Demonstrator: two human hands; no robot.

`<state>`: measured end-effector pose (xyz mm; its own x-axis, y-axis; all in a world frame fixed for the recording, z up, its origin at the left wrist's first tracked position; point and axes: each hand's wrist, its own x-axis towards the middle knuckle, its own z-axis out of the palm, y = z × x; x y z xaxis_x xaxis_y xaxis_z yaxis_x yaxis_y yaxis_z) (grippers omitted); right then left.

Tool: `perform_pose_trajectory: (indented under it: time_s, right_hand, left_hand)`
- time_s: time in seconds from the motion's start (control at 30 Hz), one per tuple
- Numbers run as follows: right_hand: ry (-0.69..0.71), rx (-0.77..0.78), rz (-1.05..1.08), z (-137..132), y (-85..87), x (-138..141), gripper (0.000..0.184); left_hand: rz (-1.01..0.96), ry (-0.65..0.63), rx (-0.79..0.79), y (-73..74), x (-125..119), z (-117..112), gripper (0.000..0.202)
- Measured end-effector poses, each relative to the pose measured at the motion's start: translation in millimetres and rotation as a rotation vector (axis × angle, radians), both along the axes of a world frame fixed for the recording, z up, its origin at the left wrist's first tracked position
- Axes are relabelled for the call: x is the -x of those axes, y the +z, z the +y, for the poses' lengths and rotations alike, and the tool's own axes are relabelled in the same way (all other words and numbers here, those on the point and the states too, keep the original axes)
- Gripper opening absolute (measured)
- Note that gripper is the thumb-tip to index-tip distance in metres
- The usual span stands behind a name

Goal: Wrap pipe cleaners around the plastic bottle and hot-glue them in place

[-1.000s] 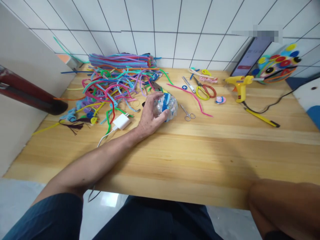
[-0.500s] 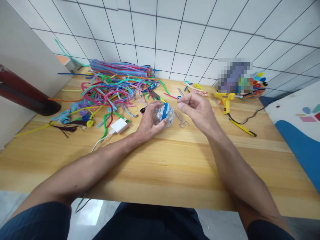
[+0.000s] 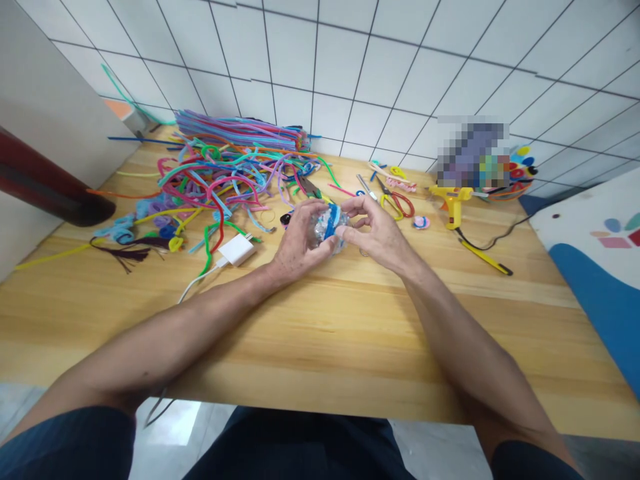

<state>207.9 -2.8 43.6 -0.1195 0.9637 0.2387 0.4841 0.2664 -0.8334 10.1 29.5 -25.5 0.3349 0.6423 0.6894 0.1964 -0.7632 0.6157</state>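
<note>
Near the middle of the table is a clear, rounded plastic thing with a blue band (image 3: 330, 221) around it and whitish bits showing through. My left hand (image 3: 303, 241) is wrapped around its left side, thumb along the near edge. At its right side, my right hand (image 3: 369, 232) has curled fingers and the thumb tip against the blue band. Small scissors are mostly hidden under the right hand. Just beyond the hands lie pliers (image 3: 309, 187) and a pink pipe cleaner (image 3: 341, 191).
Tangled pipe cleaners (image 3: 215, 177) and a bundle (image 3: 240, 130) spread at back left, near a white charger (image 3: 237, 250). Red-and-yellow scissors (image 3: 401, 204), a small pink-and-blue piece (image 3: 421, 223), a yellow glue gun (image 3: 453, 207) and a yellow cutter (image 3: 485, 258) lie to the right.
My right hand has moved left and down from above the small scissors to the plastic thing, uncovering the red-and-yellow scissors. My left hand keeps its hold.
</note>
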Motion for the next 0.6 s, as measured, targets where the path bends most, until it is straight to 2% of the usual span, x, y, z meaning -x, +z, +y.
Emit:
perform_pose_trajectory:
  time_s: [0.2,0.6]
  right_hand:
    - [-0.019,-0.008,-0.011,0.5,-1.5,1.0,0.035]
    - [0.033,0.097,0.098,8.2,-9.1,-5.0,0.043]
  left_hand:
    - [0.009,0.005,0.006,-0.4,-0.4,0.2,0.05]
    - [0.029,0.001,-0.044,-1.1,0.1,1.1,0.05]
